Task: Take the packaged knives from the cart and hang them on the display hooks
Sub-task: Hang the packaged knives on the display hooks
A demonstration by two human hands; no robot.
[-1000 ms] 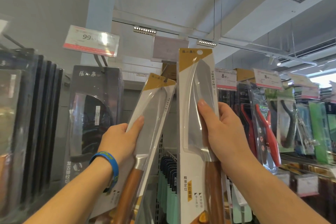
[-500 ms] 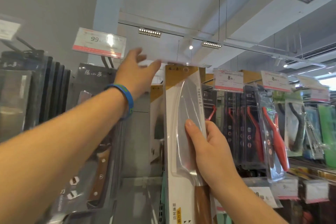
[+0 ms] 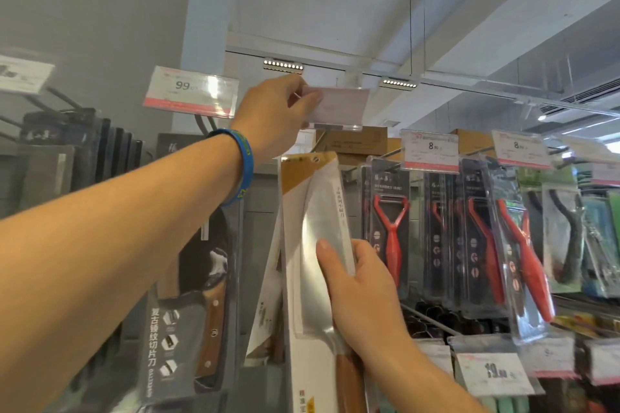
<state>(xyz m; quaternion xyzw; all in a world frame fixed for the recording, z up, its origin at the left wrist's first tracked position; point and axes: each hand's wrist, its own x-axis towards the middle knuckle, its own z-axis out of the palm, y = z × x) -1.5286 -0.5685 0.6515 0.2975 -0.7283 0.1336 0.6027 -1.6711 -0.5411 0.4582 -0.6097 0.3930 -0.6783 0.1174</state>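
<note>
Wooden-handled and boxed in dark grey, a cleaver pack [image 3: 198, 312] hangs at the left, below a white-and-red price tag reading 99 [image 3: 191, 95]. Next to that tag the left hand [image 3: 275, 117], with a blue wristband [image 3: 243, 168] on its wrist, pinches a clear plastic label holder [image 3: 339, 107] overhead. Just under the holder is the white-and-mustard carded knife pack [image 3: 312, 198], roughly upright with its punched hole at the top. The right hand [image 3: 362, 295] grips its right edge, thumb across the blade's blister. Red peelers in clear packs [image 3: 391, 235] hang further right.
</note>
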